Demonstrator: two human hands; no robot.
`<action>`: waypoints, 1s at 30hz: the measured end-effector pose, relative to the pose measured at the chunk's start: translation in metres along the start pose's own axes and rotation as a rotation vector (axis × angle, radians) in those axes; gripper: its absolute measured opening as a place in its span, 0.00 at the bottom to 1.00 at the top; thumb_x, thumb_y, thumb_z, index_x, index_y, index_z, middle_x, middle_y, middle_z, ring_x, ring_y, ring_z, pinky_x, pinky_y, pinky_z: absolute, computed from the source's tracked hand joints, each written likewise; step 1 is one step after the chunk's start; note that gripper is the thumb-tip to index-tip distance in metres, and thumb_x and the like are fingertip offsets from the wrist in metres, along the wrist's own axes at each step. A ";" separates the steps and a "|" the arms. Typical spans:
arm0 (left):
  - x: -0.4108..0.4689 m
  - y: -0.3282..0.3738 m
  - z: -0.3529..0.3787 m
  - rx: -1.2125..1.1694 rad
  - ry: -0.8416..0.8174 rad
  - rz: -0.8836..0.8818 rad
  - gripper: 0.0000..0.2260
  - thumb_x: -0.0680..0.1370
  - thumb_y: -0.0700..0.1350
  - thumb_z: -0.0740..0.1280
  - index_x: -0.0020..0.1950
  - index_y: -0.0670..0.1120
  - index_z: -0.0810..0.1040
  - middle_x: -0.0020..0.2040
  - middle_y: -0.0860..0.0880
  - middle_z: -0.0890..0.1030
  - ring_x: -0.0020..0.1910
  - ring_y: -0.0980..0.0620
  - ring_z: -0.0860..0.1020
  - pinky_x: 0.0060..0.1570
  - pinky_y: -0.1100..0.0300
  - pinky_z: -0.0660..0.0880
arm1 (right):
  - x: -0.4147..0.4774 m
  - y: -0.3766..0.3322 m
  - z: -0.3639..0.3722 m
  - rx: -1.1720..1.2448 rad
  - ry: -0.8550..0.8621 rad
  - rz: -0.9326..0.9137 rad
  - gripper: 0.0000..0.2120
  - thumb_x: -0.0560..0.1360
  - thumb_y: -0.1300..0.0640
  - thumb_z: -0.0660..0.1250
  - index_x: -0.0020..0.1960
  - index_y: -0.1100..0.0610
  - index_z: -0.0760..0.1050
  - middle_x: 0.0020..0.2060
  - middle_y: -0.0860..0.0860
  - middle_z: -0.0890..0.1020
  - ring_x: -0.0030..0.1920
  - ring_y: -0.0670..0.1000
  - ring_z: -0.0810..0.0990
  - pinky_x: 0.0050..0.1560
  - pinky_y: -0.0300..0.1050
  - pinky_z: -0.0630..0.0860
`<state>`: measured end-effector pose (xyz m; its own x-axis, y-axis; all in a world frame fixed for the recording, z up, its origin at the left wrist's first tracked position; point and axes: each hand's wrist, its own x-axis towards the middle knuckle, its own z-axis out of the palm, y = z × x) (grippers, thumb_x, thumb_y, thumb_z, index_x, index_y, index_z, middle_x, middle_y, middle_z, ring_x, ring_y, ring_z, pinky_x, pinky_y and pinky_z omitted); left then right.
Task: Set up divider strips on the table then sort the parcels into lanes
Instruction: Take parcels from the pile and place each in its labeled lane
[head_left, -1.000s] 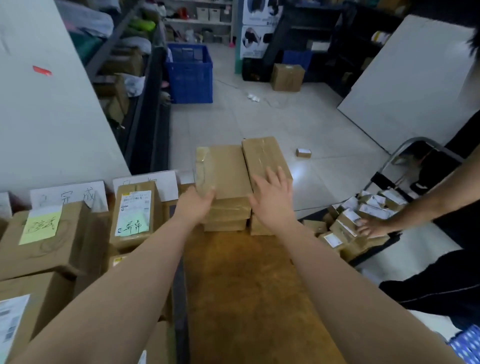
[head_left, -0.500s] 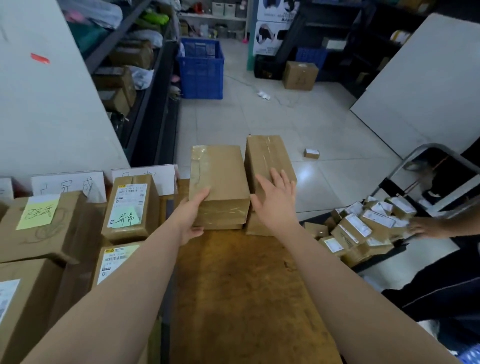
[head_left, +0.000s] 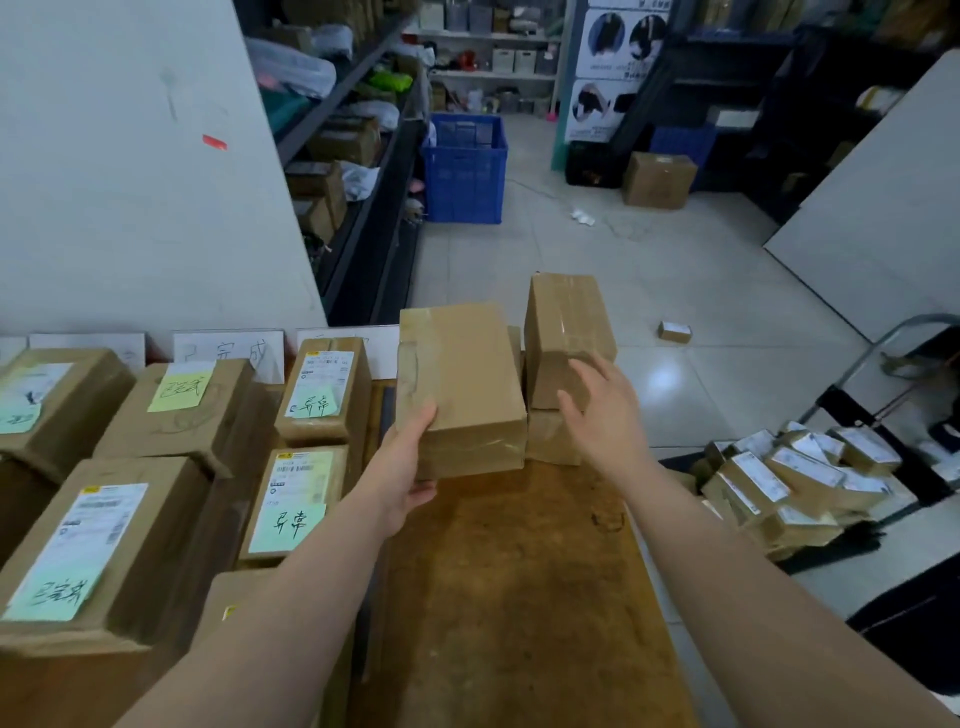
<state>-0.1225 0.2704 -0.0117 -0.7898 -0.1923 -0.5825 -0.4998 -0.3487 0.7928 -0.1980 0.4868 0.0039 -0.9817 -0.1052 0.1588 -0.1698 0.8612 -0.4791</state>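
Left hand (head_left: 402, 478) grasps the near-left corner of 1 brown taped cardboard parcel (head_left: 462, 374) at the far end of the brown wooden table (head_left: 519, 597). Right hand (head_left: 602, 410) — fingers spread, released, holding nothing — is at the 2nd brown cardboard parcel (head_left: 566, 322), far-right on the table; contact cannot be confirmed.

Three plain parcels (head_left: 462, 374) are at the far end of the tabletop (head_left: 519, 597). Left of the tabletop, five labelled boxes (head_left: 322, 384) carry five sticky notes (head_left: 179, 389).
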 end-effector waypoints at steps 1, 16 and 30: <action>-0.005 -0.001 0.000 -0.009 -0.010 -0.001 0.28 0.75 0.63 0.68 0.70 0.54 0.64 0.65 0.45 0.72 0.62 0.42 0.73 0.66 0.43 0.71 | -0.005 -0.001 -0.001 0.030 -0.009 0.006 0.23 0.81 0.50 0.59 0.75 0.55 0.64 0.75 0.54 0.65 0.75 0.53 0.61 0.74 0.48 0.57; -0.071 -0.050 -0.036 0.116 -0.154 -0.025 0.26 0.81 0.57 0.62 0.76 0.52 0.61 0.67 0.46 0.74 0.62 0.45 0.75 0.69 0.42 0.69 | -0.108 -0.027 0.004 0.732 -0.265 0.478 0.14 0.81 0.44 0.59 0.58 0.52 0.76 0.49 0.46 0.81 0.50 0.46 0.79 0.48 0.43 0.75; -0.088 -0.071 -0.030 0.274 -0.303 -0.121 0.47 0.63 0.77 0.65 0.77 0.57 0.58 0.64 0.51 0.73 0.59 0.48 0.74 0.68 0.43 0.69 | -0.176 -0.028 0.008 0.915 -0.096 0.555 0.16 0.71 0.49 0.74 0.56 0.54 0.79 0.51 0.50 0.83 0.51 0.50 0.83 0.57 0.49 0.79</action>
<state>-0.0067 0.2850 -0.0224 -0.7678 0.1275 -0.6278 -0.6392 -0.0880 0.7640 -0.0213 0.4772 -0.0175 -0.9375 0.1132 -0.3290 0.3406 0.1054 -0.9343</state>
